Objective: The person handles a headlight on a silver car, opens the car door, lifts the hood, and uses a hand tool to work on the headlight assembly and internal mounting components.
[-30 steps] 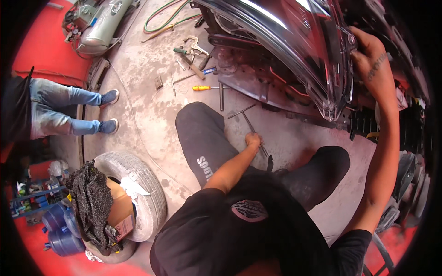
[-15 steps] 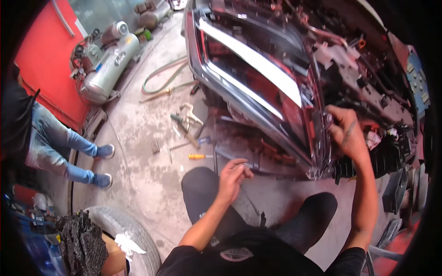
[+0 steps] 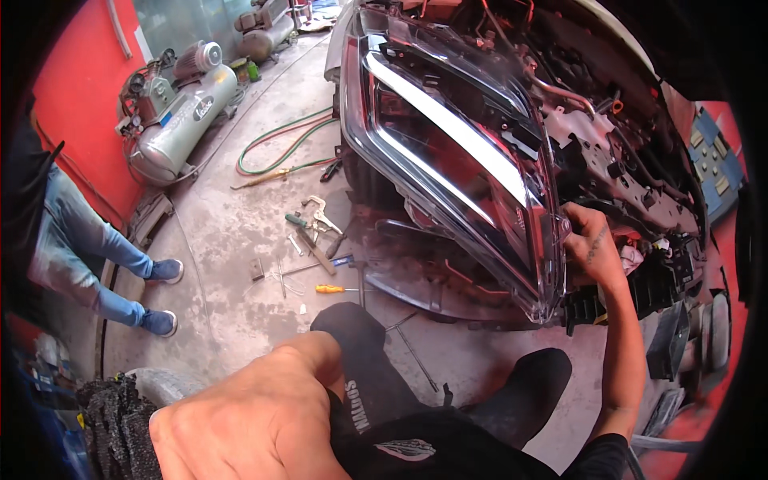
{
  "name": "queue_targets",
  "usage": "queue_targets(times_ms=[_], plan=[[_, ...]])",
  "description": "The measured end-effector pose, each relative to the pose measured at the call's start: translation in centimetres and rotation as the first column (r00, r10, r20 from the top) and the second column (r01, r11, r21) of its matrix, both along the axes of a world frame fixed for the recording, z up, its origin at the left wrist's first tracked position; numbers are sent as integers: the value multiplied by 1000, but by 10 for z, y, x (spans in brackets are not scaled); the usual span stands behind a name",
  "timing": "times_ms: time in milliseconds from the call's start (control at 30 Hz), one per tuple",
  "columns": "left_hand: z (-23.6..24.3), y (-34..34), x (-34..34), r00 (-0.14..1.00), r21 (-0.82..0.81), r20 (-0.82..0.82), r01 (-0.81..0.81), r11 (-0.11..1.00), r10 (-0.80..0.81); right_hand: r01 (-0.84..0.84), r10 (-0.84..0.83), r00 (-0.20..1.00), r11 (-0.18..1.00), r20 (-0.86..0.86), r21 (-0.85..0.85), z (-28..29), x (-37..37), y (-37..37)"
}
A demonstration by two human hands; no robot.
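A large car headlight (image 3: 448,152) with a clear lens and bright light strips sits at the front corner of an opened-up car. At its lower right edge, my right hand (image 3: 590,240) is closed on the rim, its fingertips partly hidden behind the housing. My left hand (image 3: 256,408) is raised close in front of me, back side up, over my left thigh. Its fingers are bent down out of sight, so whether it holds anything is hidden.
Clamp pliers (image 3: 318,214), a hammer (image 3: 314,248) and an orange-handled screwdriver (image 3: 334,289) lie on the concrete floor, near a red-green hose (image 3: 280,144). An air compressor (image 3: 188,120) stands far left. A person in jeans (image 3: 88,240) is at the left. Exposed car parts (image 3: 632,176) are on the right.
My left hand has come back from near the headlight, down and left, close to me. My right hand stays at the headlight's edge. The view has shifted slightly.
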State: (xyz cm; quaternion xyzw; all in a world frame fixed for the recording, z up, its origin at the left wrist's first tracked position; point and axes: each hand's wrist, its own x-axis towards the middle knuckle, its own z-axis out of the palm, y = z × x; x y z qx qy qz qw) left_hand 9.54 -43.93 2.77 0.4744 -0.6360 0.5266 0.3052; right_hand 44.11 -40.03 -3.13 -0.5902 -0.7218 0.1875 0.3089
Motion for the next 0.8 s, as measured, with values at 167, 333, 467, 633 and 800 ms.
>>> queue_targets(times_ms=[167,333,467,633,800], plan=[[-6,-1,-1,996,-51,82,-33,998,38,-11,0,990,997,142,74,-6,5,3],[-14,-8,-20,991,-132,-90,-112,985,101,-34,34,999,998,4,-45,1,-5,-2],[-13,4,-12,864,-112,382,-309,944,328,64,-65,993,998,100,16,-3,2,-2],[-23,0,-32,976,-107,-175,-152,983,131,-11,7,997,999,83,45,-5,1,-1],[-33,-1,-49,847,17,198,-506,862,494,37,-48,978,998,203,56,-3,4,2]])
